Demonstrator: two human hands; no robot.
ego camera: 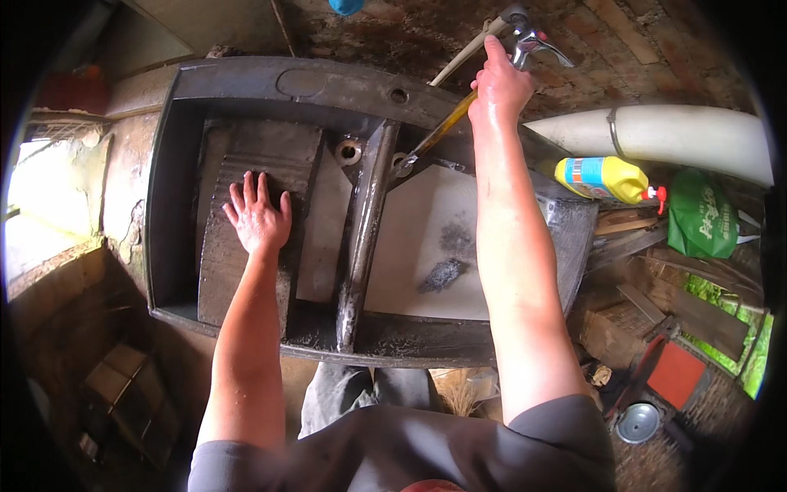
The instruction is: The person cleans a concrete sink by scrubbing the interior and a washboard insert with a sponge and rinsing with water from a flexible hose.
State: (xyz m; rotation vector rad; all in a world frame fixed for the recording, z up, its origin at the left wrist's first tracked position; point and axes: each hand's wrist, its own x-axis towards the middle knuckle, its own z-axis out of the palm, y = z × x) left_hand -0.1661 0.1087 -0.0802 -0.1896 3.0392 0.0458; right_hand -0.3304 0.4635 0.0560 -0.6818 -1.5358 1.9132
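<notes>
A dark stone laundry sink (323, 77) with two basins lies before me. My left hand (261, 212) rests flat, fingers spread, on the ribbed washboard (212, 270) in the left basin. Beyond the far rim, my right hand (503, 83) is closed around the neck of a chrome tap (527, 40). From under that hand a slender yellow-brown length (452, 121) slants down to the right basin's drain (401, 163); whether it is the tap's spout or a separate rod, I cannot tell. A grey, rough-looking lump (444, 275) lies in the right basin, below a dark patch.
A divider (366, 246) separates the basins. A pale pipe (467, 55) meets the tap before the brick wall (615, 67). At right are a yellow bottle (605, 179), a green bag (701, 215) and a thick white pipe (682, 138). A metal dish (638, 423) sits lower right.
</notes>
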